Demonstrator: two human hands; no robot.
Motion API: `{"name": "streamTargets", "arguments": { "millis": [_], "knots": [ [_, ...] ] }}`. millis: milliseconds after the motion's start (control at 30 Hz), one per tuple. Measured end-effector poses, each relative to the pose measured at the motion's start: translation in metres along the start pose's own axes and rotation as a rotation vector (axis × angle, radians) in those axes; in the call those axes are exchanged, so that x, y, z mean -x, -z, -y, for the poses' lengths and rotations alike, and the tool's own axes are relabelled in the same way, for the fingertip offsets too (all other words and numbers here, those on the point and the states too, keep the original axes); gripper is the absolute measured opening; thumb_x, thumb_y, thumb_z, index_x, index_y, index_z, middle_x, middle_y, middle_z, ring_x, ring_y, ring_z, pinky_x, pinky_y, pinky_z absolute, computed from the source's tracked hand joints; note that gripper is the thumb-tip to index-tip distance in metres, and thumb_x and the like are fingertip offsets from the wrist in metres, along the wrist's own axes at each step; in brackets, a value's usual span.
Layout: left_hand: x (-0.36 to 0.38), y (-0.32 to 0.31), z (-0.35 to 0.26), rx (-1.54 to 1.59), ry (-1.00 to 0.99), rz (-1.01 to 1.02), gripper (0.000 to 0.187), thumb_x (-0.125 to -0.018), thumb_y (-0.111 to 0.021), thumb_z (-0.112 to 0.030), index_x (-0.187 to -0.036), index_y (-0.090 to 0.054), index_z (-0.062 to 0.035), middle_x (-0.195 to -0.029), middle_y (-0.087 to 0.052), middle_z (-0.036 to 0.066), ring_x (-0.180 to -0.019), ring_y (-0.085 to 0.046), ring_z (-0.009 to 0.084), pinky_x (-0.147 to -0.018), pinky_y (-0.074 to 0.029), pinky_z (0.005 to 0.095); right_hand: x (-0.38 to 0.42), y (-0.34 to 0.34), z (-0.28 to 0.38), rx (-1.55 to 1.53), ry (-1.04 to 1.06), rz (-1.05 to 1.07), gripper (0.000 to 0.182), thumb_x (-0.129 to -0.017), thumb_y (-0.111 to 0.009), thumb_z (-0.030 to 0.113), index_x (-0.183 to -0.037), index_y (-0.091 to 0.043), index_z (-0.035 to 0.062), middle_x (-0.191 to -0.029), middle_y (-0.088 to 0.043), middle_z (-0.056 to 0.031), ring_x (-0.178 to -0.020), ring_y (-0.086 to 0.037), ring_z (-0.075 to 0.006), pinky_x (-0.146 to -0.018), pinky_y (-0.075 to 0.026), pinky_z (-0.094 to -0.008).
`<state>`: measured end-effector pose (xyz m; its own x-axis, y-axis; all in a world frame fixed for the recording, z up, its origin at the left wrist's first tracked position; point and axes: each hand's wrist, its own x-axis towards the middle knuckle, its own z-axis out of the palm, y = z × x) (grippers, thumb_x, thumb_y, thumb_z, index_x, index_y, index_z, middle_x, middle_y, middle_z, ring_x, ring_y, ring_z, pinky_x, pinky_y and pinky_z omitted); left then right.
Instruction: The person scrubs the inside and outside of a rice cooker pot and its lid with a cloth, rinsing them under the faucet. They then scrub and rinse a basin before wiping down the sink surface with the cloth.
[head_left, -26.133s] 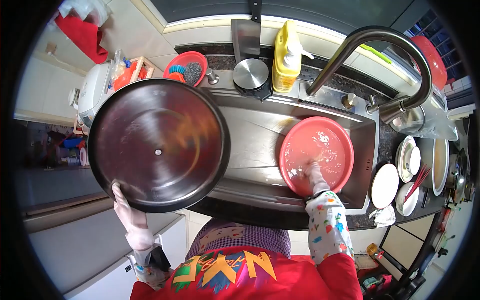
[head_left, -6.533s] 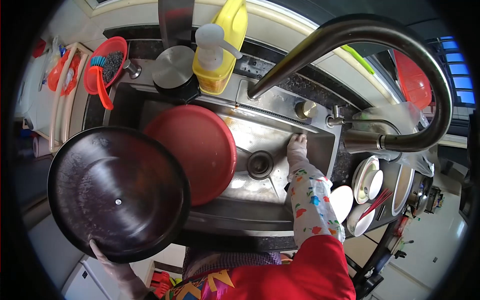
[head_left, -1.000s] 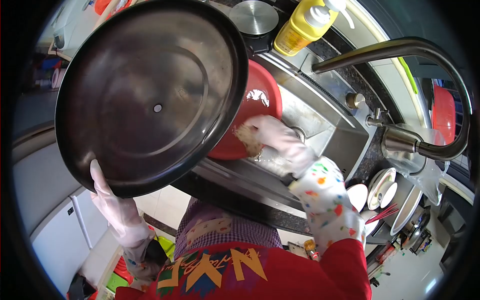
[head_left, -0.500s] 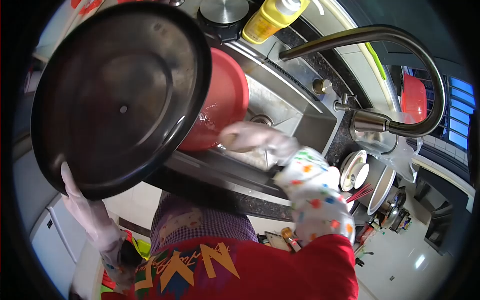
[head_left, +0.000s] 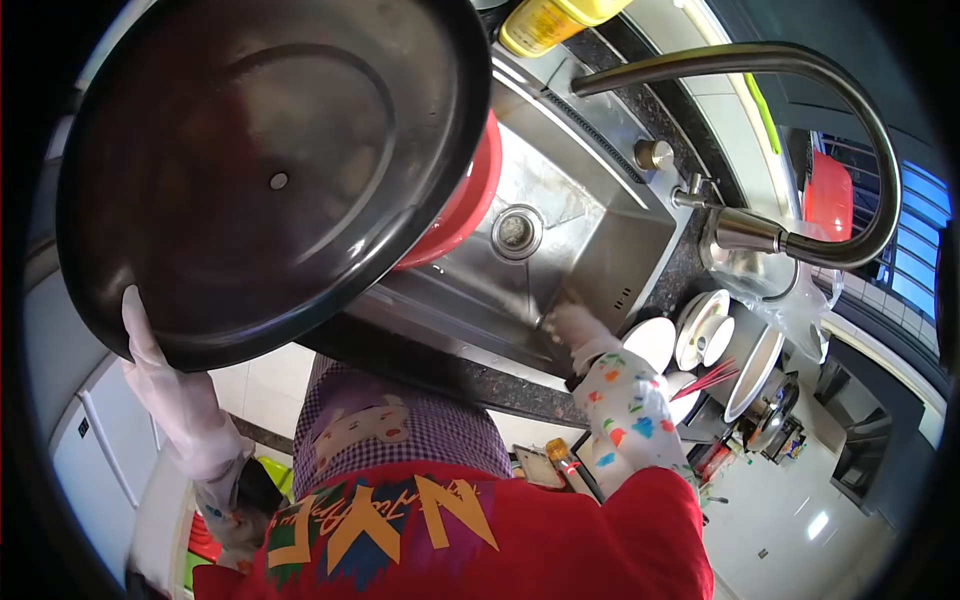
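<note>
My left hand, in a pale translucent glove, grips the lower-left edge of a large dark round lid. The thumb lies along the lid's near face, and the other fingers are hidden behind it. The lid is tilted up and covers much of a red basin in the steel sink. Over the sink's front right corner is my right hand, gloved too, with its fingers smeared by motion. Close by it stand white bowls and plates.
A curved faucet arches over the right counter. At the back stands a yellow bottle. Red chopsticks and a large pot are to the right of the sink. The drain shows in the sink floor.
My right hand has moved away from the red basin toward the sink's front right corner. The lid has shifted up and right in view, covering more of the basin.
</note>
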<state>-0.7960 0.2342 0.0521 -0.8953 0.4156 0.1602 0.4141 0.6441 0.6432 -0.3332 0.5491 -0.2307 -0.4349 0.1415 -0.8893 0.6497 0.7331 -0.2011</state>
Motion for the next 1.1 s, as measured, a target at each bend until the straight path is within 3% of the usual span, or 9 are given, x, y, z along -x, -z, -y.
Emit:
{"name": "streamTargets", "arguments": {
  "millis": [67, 100, 333, 500, 567, 667, 767, 933, 1100],
  "knots": [
    [0.003, 0.005, 0.004, 0.037, 0.077, 0.013, 0.073, -0.072, -0.059, 0.019, -0.137, -0.041, -0.0092, -0.126, -0.052, 0.019, -0.111, -0.055, 0.0282, -0.094, -0.048, 0.0358, 0.027, -0.015, 0.042, -0.169, -0.154, -0.045, 0.032, -0.083, -0.053, 0.011, -0.113, -0.064, 0.0109, -0.111, -0.063, -0.0109, -0.101, -0.060, -0.0289, -0.085, -0.049, -0.0370],
    [0.006, 0.006, 0.006, 0.082, 0.149, 0.030, 0.075, -0.072, -0.057, 0.021, -0.138, -0.041, -0.0105, -0.131, -0.049, 0.017, -0.115, -0.053, 0.0258, -0.097, -0.047, 0.0363, 0.047, 0.012, 0.059, -0.052, 0.020, -0.032, 0.032, -0.086, -0.052, 0.013, -0.116, -0.062, 0.0090, -0.108, -0.065, -0.0115, -0.092, -0.063, -0.0283, -0.080, -0.050, -0.0356],
    [0.010, 0.007, 0.022, -0.079, 0.030, 0.006, 0.076, -0.071, -0.060, 0.019, -0.139, -0.040, -0.0097, -0.123, -0.057, 0.017, -0.109, -0.057, 0.0239, -0.094, -0.047, 0.0350, 0.104, 0.078, 0.091, -0.841, -0.233, 0.289, 0.025, -0.091, -0.056, 0.016, -0.113, -0.062, 0.0052, -0.079, -0.063, -0.0033, -0.069, -0.055, -0.0108, -0.060, -0.046, -0.0267],
    [0.010, 0.005, 0.010, -0.024, 0.120, -0.045, 0.075, -0.072, -0.057, 0.021, -0.138, -0.041, -0.0105, -0.124, -0.056, 0.017, -0.109, -0.056, 0.0229, -0.094, -0.047, 0.0337, 0.058, 0.118, 0.165, -1.010, 0.076, 0.116, 0.023, -0.089, -0.059, 0.014, -0.109, -0.063, 0.0057, -0.074, -0.062, -0.0024, -0.067, -0.055, -0.0095, -0.060, -0.047, -0.0260],
    [0.009, 0.006, 0.008, 0.073, 0.132, -0.045, 0.074, -0.073, -0.055, 0.021, -0.138, -0.041, -0.0105, -0.124, -0.056, 0.017, -0.108, -0.056, 0.0226, -0.094, -0.047, 0.0337, 0.017, 0.103, 0.150, -0.720, 0.300, -0.051, 0.026, -0.084, -0.062, 0.014, -0.109, -0.064, 0.0075, -0.079, -0.066, -0.0049, -0.071, -0.060, -0.0156, -0.065, -0.050, -0.0310],
    [0.011, 0.008, 0.006, 0.065, 0.134, -0.041, 0.071, -0.074, -0.052, 0.021, -0.138, -0.042, -0.0103, -0.125, -0.055, 0.017, -0.108, -0.057, 0.0226, -0.093, -0.048, 0.0334, -0.034, 0.116, 0.090, -0.114, 0.029, -0.171, 0.029, -0.074, -0.071, 0.025, -0.097, -0.069, 0.0081, -0.089, -0.069, -0.0119, -0.078, -0.066, -0.0255, -0.073, -0.054, -0.0338],
    [0.016, 0.010, 0.012, -0.214, 0.110, -0.023, 0.070, -0.075, -0.048, 0.021, -0.138, -0.041, -0.0104, -0.125, -0.054, 0.019, -0.107, -0.057, 0.0238, -0.091, -0.049, 0.0333, -0.060, 0.116, 0.025, -1.358, -0.089, -0.322, 0.025, -0.086, -0.052, 0.024, -0.081, -0.068, 0.0047, -0.077, -0.065, -0.0059, -0.066, -0.056, -0.0165, -0.060, -0.043, -0.0308],
    [0.016, 0.004, 0.005, -0.259, 0.003, -0.005, 0.073, -0.074, -0.044, 0.023, -0.138, -0.041, -0.0112, -0.121, -0.056, 0.021, -0.104, -0.059, 0.0262, -0.088, -0.051, 0.0335, -0.082, 0.036, -0.029, -0.297, -0.154, -0.334, 0.025, -0.084, -0.052, 0.021, -0.080, -0.068, 0.0026, -0.074, -0.064, -0.0106, -0.067, -0.058, -0.0214, -0.066, -0.045, -0.0360],
    [0.014, 0.007, 0.007, -0.284, 0.045, 0.002, 0.072, -0.073, -0.047, 0.022, -0.138, -0.040, -0.0085, -0.115, -0.060, 0.020, -0.103, -0.061, 0.0263, -0.089, -0.050, 0.0346, -0.042, -0.003, 0.051, -0.719, -0.599, -0.228, 0.024, -0.081, -0.053, 0.019, -0.088, -0.069, 0.0024, -0.087, -0.067, -0.0177, -0.091, -0.065, -0.0302, -0.074, -0.050, -0.0390]
  ]
}}
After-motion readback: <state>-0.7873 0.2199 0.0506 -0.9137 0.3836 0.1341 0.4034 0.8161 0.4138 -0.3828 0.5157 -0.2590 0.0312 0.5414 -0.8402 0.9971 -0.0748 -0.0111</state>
